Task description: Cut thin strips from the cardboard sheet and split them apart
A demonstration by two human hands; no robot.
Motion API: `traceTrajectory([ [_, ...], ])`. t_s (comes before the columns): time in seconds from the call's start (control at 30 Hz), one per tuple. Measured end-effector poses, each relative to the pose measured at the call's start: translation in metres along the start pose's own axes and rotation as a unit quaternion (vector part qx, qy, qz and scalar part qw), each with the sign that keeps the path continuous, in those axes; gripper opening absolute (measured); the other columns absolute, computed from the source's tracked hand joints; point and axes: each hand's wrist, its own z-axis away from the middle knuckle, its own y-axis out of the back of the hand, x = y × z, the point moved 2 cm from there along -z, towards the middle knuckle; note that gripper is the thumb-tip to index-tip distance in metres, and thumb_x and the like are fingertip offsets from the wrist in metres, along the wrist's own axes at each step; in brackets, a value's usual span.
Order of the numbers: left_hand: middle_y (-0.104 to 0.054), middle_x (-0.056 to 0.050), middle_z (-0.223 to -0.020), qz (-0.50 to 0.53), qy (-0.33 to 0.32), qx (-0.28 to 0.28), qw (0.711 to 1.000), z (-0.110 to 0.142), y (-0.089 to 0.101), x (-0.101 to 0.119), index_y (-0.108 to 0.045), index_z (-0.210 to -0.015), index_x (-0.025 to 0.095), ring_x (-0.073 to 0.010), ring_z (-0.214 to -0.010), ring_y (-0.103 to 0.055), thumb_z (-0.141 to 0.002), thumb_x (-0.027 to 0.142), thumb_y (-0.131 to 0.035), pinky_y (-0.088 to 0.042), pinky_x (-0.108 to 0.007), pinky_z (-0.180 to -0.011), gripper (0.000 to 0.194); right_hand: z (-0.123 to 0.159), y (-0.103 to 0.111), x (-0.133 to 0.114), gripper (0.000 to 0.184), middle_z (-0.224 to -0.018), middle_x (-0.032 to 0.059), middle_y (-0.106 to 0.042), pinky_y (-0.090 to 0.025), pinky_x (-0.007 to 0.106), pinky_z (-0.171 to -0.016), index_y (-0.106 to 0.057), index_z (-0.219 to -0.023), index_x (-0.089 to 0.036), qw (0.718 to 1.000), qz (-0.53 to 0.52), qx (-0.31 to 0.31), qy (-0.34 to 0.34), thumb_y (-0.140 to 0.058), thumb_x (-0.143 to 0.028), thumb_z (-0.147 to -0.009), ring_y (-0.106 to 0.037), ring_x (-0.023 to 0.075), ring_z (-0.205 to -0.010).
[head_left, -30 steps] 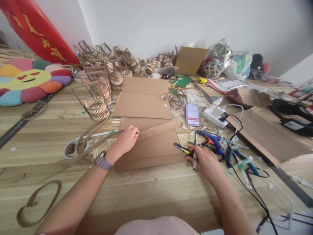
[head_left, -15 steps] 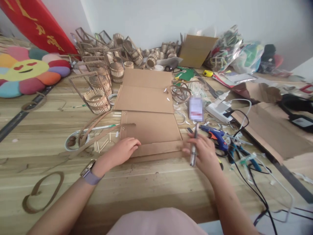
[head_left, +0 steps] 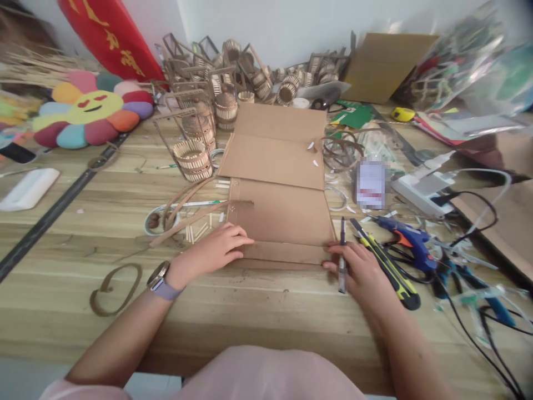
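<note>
A flat, creased cardboard sheet (head_left: 287,214) lies in front of me, with a narrow cardboard strip or flap (head_left: 287,253) along its near edge; whether the two are joined I cannot tell. My left hand (head_left: 222,247) has the strip's left end between fingertips and thumb. At the right end, my right hand (head_left: 358,266) touches the strip with thumb and fingertips while a slim pen (head_left: 342,278) stays held among its fingers. A brown strip (head_left: 239,204) reaches over the sheet's left side. Beside my right hand lies a yellow-black utility knife (head_left: 393,269).
Small slatted wooden buckets (head_left: 194,161) crowd the back left. To the right are a phone (head_left: 370,186), a blue glue gun (head_left: 410,239), pliers (head_left: 462,278), cables and a white power strip (head_left: 420,191). A white bowl (head_left: 152,222) and short sticks lie left; a flower cushion (head_left: 94,108) sits farther off.
The view has shifted left, so everything appears farther right. My right hand has settled at the strip's right end, pen still held. The utility knife beside it has come into view.
</note>
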Motion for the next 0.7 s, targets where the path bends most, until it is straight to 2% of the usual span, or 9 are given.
traceTrajectory([
  [0.13,-0.063,-0.005,-0.124,-0.002,0.000,-0.018,1.000,0.012,0.007,-0.008,-0.072,-0.109,0.026,-0.0222,-0.118,-0.052,-0.088,0.011,-0.060,-0.044,-0.040,-0.103,0.028,0.000,-0.002,0.006,0.022,-0.093,0.0073,-0.069,-0.050,0.039,-0.077,-0.063,-0.101,-0.025,1.000,-0.007,-0.014,0.024,-0.061,-0.043,-0.089,-0.064,0.0250,-0.086],
  [0.27,-0.064,-0.006,-0.127,-0.017,0.015,-0.021,1.000,0.018,0.009,-0.007,-0.071,-0.111,0.023,-0.0235,-0.120,-0.050,-0.084,0.009,-0.066,-0.044,-0.040,-0.103,0.031,-0.001,-0.002,0.009,0.022,-0.093,0.0077,-0.069,-0.051,0.040,-0.077,-0.064,-0.099,-0.026,0.999,-0.004,-0.007,0.035,-0.062,-0.044,-0.088,-0.064,0.0257,-0.085],
  [0.53,-0.066,-0.005,-0.123,-0.017,0.023,0.017,0.999,0.030,0.001,-0.008,-0.072,-0.110,0.025,-0.0216,-0.116,-0.054,-0.089,0.012,-0.061,-0.046,-0.039,-0.101,0.027,-0.004,0.000,0.004,0.018,-0.097,0.0075,-0.071,-0.052,0.042,-0.079,-0.067,-0.098,-0.028,0.999,-0.039,-0.013,0.022,-0.063,-0.042,-0.087,-0.065,0.0266,-0.089],
  [0.7,-0.066,-0.005,-0.124,-0.033,0.015,0.029,0.999,0.035,-0.003,-0.010,-0.072,-0.112,0.025,-0.0217,-0.112,-0.056,-0.092,0.016,-0.058,-0.048,-0.040,-0.099,0.026,-0.005,0.003,0.006,0.010,-0.101,0.0073,-0.073,-0.054,0.042,-0.082,-0.067,-0.095,-0.028,0.996,-0.086,-0.015,0.015,-0.060,-0.034,-0.089,-0.067,0.0251,-0.093],
])
